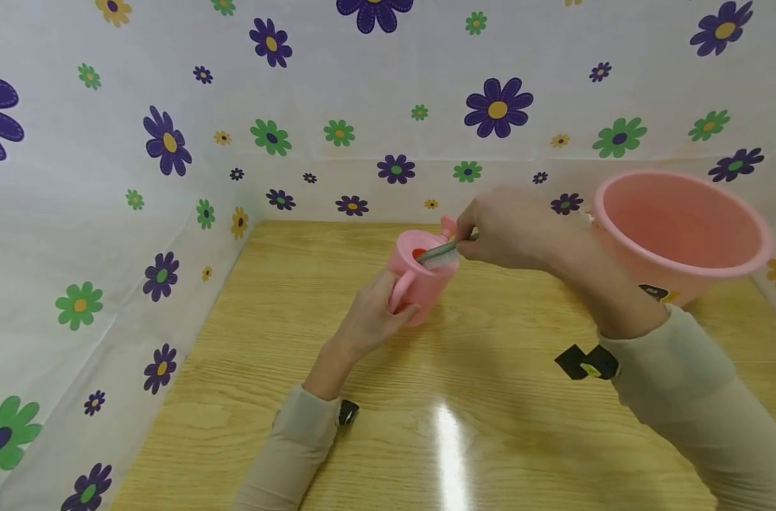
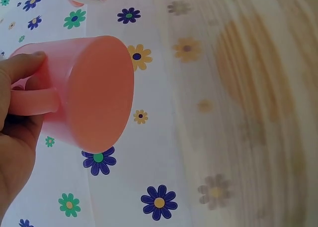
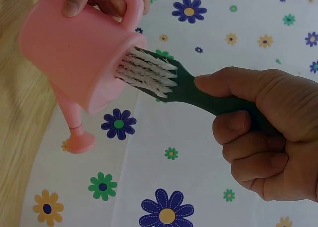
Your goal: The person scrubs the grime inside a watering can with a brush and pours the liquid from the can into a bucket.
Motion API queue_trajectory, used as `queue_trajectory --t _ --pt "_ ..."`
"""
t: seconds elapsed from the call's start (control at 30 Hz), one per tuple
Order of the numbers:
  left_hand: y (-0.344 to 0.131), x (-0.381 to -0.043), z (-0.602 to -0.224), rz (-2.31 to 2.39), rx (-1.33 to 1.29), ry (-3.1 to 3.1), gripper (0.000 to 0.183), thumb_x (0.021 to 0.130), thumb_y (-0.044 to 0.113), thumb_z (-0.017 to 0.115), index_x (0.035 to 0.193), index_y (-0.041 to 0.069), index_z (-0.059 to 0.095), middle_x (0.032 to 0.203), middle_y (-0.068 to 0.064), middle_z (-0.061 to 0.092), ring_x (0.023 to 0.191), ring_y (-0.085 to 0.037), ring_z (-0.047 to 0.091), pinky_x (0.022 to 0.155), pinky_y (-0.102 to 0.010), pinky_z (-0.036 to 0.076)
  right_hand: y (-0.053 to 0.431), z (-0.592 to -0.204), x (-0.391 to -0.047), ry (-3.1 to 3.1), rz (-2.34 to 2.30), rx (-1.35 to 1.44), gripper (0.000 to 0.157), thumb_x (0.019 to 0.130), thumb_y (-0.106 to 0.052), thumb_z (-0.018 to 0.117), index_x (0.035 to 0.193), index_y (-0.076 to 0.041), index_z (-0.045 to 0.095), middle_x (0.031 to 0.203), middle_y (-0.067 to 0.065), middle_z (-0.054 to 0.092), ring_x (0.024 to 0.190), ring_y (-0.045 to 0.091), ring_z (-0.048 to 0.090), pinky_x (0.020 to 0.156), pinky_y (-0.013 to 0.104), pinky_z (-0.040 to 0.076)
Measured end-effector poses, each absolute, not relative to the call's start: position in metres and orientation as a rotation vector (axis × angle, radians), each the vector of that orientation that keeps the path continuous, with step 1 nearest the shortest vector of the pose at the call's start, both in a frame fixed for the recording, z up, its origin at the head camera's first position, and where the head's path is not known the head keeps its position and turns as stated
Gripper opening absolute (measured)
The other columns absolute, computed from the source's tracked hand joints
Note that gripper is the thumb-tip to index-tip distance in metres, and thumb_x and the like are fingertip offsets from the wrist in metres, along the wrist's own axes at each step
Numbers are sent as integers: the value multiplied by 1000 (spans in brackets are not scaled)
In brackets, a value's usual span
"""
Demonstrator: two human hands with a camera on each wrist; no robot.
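A small pink watering can (image 1: 429,291) is held above the wooden table by my left hand (image 1: 370,316), whose fingers curl round its handle (image 1: 401,289). The left wrist view shows the flat base (image 2: 102,95) of the can lifted off the table. My right hand (image 3: 266,132) grips the dark green handle of a scrub brush (image 3: 186,85) with white bristles (image 3: 154,75). The front of the brush head is inside the can's top opening, so its tip is hidden. The can's spout, with a round rose (image 3: 80,142), points away from my left hand.
A large pink bucket (image 1: 682,273) stands on the table (image 1: 286,369) at the right, beyond my right forearm. White sheeting (image 1: 337,71) printed with flowers hangs behind the table and along its left side.
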State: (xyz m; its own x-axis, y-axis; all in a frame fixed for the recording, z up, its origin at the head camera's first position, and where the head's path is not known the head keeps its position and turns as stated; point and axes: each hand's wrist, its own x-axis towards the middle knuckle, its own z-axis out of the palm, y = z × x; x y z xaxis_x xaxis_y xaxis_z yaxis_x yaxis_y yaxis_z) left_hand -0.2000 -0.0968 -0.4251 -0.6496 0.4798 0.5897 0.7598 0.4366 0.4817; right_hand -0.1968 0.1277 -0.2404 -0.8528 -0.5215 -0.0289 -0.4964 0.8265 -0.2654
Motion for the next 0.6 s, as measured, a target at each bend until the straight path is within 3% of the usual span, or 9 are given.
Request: queue_trajectory --t 0.3,0.6 --pt "-99 -200 -426 -978 -1086 -2354 43 78 0 82 109 -3 52 104 -17 58 92 -27 58 80 -38 54 132 -243 -202 2854 -484 -806 14 89 -13 65 85 -7 77 77 3 68 65 17 54 57 28 43" --pt "-100 -198 -427 -844 -1243 -2251 34 78 1 82 94 0 52 88 -9 51 81 -20 49 70 -29 48 153 -246 -215 2729 -579 -826 8 86 -12 72 89 -9 79 78 2 66 67 16 52 56 26 43"
